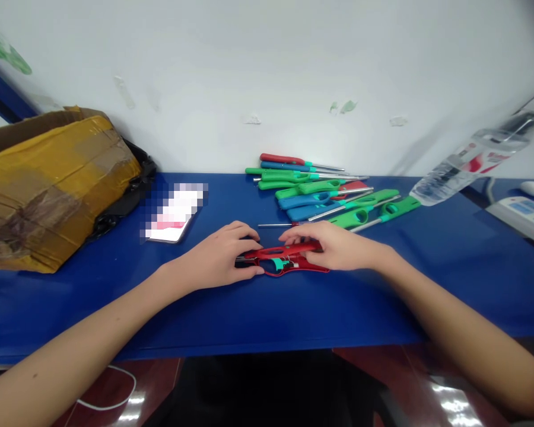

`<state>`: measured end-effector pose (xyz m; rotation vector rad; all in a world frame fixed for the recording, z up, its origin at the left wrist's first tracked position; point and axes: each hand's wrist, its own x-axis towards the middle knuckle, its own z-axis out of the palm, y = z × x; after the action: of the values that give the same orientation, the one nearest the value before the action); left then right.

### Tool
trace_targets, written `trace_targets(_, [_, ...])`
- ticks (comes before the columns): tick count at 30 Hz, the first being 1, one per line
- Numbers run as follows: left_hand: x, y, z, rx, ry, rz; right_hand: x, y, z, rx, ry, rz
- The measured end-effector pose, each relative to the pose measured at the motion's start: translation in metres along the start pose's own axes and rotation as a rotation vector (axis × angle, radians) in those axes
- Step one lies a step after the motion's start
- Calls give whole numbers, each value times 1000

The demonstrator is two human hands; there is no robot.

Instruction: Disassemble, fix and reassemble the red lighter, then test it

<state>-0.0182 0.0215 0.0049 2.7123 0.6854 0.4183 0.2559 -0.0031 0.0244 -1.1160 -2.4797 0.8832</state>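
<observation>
Shell fitting or parting appears in hand on the red lighter (314, 268), open on the table (249, 320), left hand (231, 255) holding its nozzle end (245, 259), right hand (336, 246) pinching its upper shell (289, 250); the next move calls for steady inner parts (277, 264).

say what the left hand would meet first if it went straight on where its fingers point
The left hand would meet the opened red lighter first, seemingly touching its near end now; past that, likely the right hand, though depth is unclear.
</observation>
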Motion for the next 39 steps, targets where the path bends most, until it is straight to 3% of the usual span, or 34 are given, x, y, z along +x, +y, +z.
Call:
trace_targets(6, [0,0,-2,-12,-5,-14,-1,7,-1,45,76,-4])
trace_targets(12, [0,0,-1,-69,-2,-54,-1,8,-2,6,47,-39])
trace_targets(18, [7,0,7,-154,155,-100,0,12,1,47,63,-53])
trace_targets(22, [12,-4,13,-124,189,-149,1,15,3,76,95,-50])
trace_targets(33, [13,-7,16,-80,186,-191,-8,14,7,-380,308,-171])
trace_targets(39, [13,-6,17,-84,178,-195,-12,20,1,-472,244,-196])
